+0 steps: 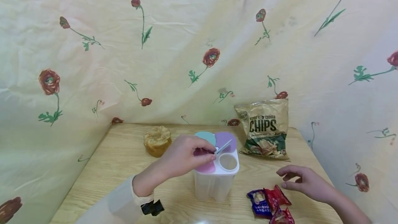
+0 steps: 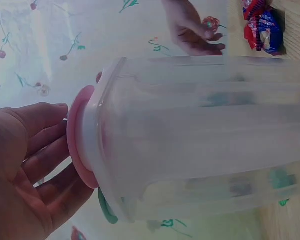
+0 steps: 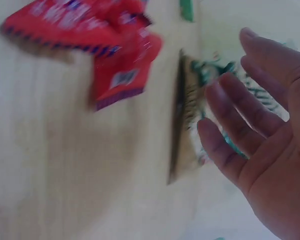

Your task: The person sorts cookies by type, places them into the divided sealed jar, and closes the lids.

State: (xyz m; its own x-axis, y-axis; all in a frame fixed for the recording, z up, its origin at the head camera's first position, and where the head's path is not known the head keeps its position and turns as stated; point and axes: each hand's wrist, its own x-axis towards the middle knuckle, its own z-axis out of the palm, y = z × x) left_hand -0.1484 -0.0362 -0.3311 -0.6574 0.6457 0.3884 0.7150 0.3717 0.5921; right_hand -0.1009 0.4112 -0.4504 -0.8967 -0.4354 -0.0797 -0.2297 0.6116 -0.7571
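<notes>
A tall translucent storage container (image 1: 214,186) with a white top stands mid-table. Teal (image 1: 205,136), purple (image 1: 226,140) and pink (image 1: 207,167) lids cover three of its openings, and the front-right round opening (image 1: 228,161) is uncovered. Above the top, my left hand (image 1: 183,153) pinches a thin pale-blue lid (image 1: 224,147), tilted up on edge, between thumb and fingers. My right hand (image 1: 306,182) is in the air with loosely bent fingers and nothing in it. Red (image 1: 276,198) and blue (image 1: 259,203) wrapped snack packets lie just left of it.
At the back right, a bag of chips (image 1: 265,130) stands upright. A round brown bread-like item (image 1: 157,141) sits behind my left forearm. Flower-print cloth (image 1: 174,61) encloses the wooden table (image 1: 124,151) at the back and sides.
</notes>
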